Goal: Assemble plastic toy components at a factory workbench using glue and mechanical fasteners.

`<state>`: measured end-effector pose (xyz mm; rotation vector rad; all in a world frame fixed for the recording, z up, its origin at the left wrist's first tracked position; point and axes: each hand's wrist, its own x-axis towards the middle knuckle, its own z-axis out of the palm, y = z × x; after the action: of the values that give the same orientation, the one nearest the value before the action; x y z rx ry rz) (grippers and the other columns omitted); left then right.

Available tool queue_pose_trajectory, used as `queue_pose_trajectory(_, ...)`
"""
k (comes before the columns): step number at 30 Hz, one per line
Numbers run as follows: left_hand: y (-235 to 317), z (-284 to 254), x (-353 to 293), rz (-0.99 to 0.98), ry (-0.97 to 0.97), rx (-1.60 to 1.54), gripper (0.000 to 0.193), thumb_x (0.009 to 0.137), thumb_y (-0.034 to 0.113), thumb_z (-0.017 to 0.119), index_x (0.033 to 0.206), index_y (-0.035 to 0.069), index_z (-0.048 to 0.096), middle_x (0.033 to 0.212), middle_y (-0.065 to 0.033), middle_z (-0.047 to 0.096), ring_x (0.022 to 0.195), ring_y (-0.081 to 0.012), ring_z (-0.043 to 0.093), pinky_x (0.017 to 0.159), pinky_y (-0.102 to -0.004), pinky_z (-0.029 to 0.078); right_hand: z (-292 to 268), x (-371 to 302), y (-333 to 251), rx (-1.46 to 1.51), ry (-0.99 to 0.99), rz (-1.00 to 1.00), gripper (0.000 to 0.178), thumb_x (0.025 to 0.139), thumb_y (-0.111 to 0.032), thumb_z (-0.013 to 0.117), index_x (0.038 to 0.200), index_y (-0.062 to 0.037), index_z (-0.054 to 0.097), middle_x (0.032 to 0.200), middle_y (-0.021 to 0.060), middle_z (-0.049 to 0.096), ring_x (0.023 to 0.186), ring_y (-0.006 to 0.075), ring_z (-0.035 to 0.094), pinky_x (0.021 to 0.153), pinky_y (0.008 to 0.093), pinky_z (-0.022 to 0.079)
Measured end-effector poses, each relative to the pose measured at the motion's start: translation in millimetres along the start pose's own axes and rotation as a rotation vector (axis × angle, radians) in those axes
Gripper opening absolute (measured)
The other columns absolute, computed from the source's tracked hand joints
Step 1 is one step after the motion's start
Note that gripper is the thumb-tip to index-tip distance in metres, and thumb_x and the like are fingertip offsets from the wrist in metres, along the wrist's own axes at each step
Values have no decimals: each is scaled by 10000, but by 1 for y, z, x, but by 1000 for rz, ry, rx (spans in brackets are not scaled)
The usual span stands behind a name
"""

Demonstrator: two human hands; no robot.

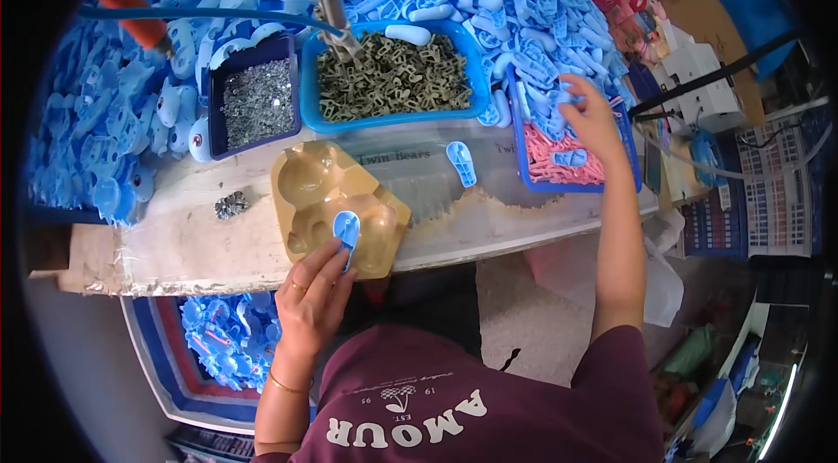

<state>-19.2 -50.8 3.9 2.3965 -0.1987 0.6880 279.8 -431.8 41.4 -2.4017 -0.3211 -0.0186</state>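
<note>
My left hand [312, 293] pinches a light-blue plastic half shell [346, 226], long and rounded at one end, over the near edge of a tan moulded fixture [284, 173] with rounded hollows. At the right, my right hand [592, 121] reaches over a blue bin [534, 185] with pink parts [543, 157] and blue pieces in it. Its thumb and forefinger are apart beside the blue pieces, and no held part shows between them. A similar blue half shell [460, 164] lies alone on the table between the fixture and that bin.
A navy tray of small screws [258, 105] and a blue tub of greenish-brown clips [393, 79] stand behind the fixture. Loose screws [231, 205] lie left of it. A metal driver [330, 5] hangs over the tub. Blue parts [515, 9] heap behind; a crate [157, 358] stands below.
</note>
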Motion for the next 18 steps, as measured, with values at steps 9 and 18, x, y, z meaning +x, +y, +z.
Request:
queue_pose_trajectory(9, -4, -8, -11, -15, -8, 71, 346, 753, -13, 811, 1087, 21, 726, 1163, -125, 702, 930, -289, 706, 797, -373, 590, 0, -52, -51, 469, -155, -148, 277, 903, -5, 629, 1179, -11, 652, 1157, 59, 597, 796, 111, 593, 725, 258, 488)
queue_pose_trajectory(18, -14, -14, -13, 70, -25, 196, 318, 769, 50, 798, 1078, 37, 726, 1173, -92, 692, 1069, -274, 675, 902, -377, 566, 124, -144, -167, 272, -359, -524, 243, 793, -43, 803, 1024, -25, 730, 1123, 78, 701, 868, 173, 688, 693, 294, 562)
